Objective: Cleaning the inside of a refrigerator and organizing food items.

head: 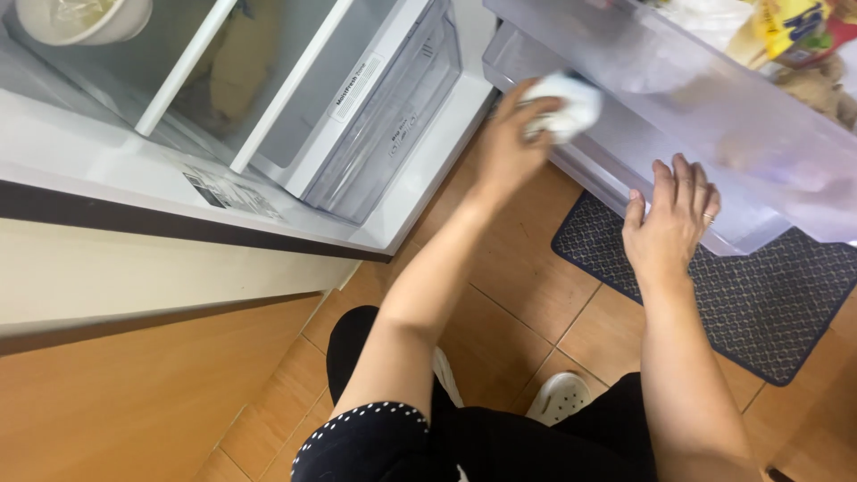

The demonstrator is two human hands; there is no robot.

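Note:
My left hand [511,143] grips a crumpled white cloth [566,105] and presses it against the front of a clear plastic fridge drawer [705,116] that is pulled out. My right hand [669,221] lies flat with its fingers spread on the lower front edge of the same drawer; a ring shows on one finger. I am crouched low, with my knees and white shoes [558,397] visible below my arms.
The open fridge door [295,116] with clear shelves stands at the left, a white bowl [80,20] at its top. Packaged food [794,31] lies in the drawer at top right. A dark patterned mat [759,299] lies on the brown tiled floor [509,295].

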